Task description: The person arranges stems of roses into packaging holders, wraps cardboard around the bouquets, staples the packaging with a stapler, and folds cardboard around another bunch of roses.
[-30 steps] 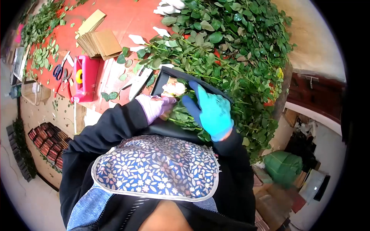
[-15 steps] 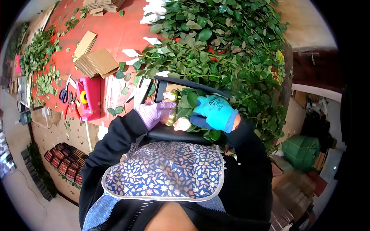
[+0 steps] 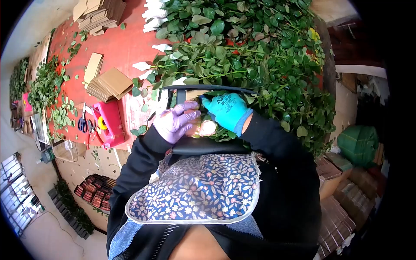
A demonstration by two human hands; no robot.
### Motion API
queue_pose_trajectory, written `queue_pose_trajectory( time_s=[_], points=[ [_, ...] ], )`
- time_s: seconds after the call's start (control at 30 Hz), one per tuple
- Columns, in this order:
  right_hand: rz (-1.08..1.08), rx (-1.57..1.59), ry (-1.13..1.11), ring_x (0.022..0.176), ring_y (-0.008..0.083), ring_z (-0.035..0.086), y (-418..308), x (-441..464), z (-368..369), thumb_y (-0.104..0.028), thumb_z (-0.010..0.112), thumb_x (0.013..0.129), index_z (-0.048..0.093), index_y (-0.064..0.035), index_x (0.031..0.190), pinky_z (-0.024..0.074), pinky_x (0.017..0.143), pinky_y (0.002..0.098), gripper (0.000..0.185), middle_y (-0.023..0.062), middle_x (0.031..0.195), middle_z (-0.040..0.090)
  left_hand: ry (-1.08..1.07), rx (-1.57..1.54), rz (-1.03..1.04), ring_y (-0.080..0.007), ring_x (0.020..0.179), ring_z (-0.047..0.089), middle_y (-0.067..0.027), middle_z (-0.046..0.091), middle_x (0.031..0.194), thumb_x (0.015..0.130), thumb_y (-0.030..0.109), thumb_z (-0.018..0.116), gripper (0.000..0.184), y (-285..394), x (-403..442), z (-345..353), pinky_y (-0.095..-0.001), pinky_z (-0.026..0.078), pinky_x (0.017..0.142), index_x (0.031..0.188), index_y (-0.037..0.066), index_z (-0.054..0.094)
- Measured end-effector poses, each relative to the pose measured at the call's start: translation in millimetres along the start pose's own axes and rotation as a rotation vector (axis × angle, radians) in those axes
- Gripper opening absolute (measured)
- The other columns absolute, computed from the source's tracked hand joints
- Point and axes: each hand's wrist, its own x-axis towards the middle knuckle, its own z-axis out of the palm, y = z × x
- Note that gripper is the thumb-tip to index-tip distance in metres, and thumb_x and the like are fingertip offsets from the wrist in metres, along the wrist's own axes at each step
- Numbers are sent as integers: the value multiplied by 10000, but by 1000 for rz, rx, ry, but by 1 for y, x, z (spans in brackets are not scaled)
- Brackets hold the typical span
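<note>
My left hand (image 3: 177,123), in a thin purple glove, lies over pale pink rose heads (image 3: 207,128) with its fingers spread. My right hand (image 3: 228,112), in a light blue glove with a dark palm, is bent over the rose stems just to the right; its fingertips are hidden. Both hands are over a black box (image 3: 173,100) at the table's near edge. A piece of brown card shows inside the box, near its far side. Leafy stems pass beneath my right hand.
Leafy rose stems (image 3: 260,56) with white-wrapped heads (image 3: 154,15) cover the right of the red table (image 3: 134,50). Cardboard pieces (image 3: 110,83), a pink tape dispenser (image 3: 113,123) and scissors (image 3: 82,123) lie left. A green bundle (image 3: 358,145) and cartons stand at the right.
The view has swung, shifting the table items. My right hand has gone from pointing fingers to bent over the stems. My left fingers have spread over the rose heads.
</note>
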Motion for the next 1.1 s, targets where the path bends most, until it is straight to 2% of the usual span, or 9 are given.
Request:
queue_pose_trajectory(
  time_s=[0.07, 0.13, 0.23, 0.47, 0.73, 0.8, 0.93, 1.07, 1.1],
  points=[
    [-4, -22, -47, 708, 256, 663, -2, 0, -6, -180, 504, 882, 570, -28, 1190, 506, 584, 393, 350, 94, 786, 665, -123, 130, -130, -303, 947, 669, -133, 565, 1305, 759, 102, 697, 352, 14, 11, -6, -363, 562, 779, 1111, 103, 674],
    [-11, 94, -21, 727, 274, 655, 3, -7, -19, -204, 523, 880, 587, -28, 1168, 506, 629, 407, 344, 104, 804, 658, -57, 58, -66, -314, 950, 666, -153, 584, 1266, 765, 99, 689, 328, 0, 9, 8, -364, 556, 800, 1093, 93, 676],
    [-107, 282, 15, 744, 325, 631, 15, -26, -49, -252, 558, 918, 585, -139, 1255, 490, 656, 432, 357, 126, 890, 643, -32, -11, -92, -325, 971, 661, -176, 595, 1240, 771, 51, 666, 300, -1, 6, 13, -366, 548, 831, 1069, 81, 674],
    [-88, 108, -247, 772, 294, 658, -1, -35, -44, -171, 613, 777, 626, -114, 939, 517, 642, 415, 172, 110, 895, 650, 27, -66, -95, -323, 957, 672, -187, 595, 1237, 780, -21, 638, 309, -9, 0, 22, -354, 563, 809, 1069, 83, 671],
    [-52, 8, -9, 738, 288, 652, -5, -38, -65, -185, 626, 777, 595, -139, 1067, 510, 608, 419, 295, 96, 910, 623, 77, -40, -16, -340, 961, 666, -183, 587, 1248, 761, -49, 613, 357, -16, -6, 25, -375, 556, 840, 1099, 63, 633],
    [-63, -12, 246, 698, 287, 643, 0, -35, -66, -193, 627, 799, 601, -150, 1124, 505, 596, 424, 329, 94, 903, 605, 187, -39, 1, -314, 916, 673, -138, 596, 1254, 771, 4, 634, 345, -17, -4, 28, -373, 558, 813, 1104, 95, 635],
    [53, -104, 327, 625, 264, 633, -7, -20, -51, -200, 623, 804, 598, -170, 1187, 497, 548, 404, 385, 59, 869, 595, 56, 44, -117, -264, 825, 672, -45, 605, 1244, 811, 125, 637, 275, -7, -8, 19, -353, 550, 737, 1085, 152, 651],
    [57, -255, 394, 578, 248, 620, -8, 2, -18, -199, 615, 801, 598, -131, 1095, 490, 500, 387, 302, 56, 796, 586, 68, 104, -85, -257, 891, 669, -42, 613, 1188, 805, 108, 627, 261, -3, -9, 20, -348, 540, 757, 1060, 157, 657],
    [27, -252, 408, 583, 245, 630, -6, 7, -12, -198, 621, 793, 580, -120, 1079, 502, 499, 382, 299, 60, 789, 587, -55, 102, -159, -251, 996, 637, -43, 571, 1260, 828, 141, 601, 303, 4, -7, 12, -360, 524, 825, 1127, 169, 638]
  ],
)
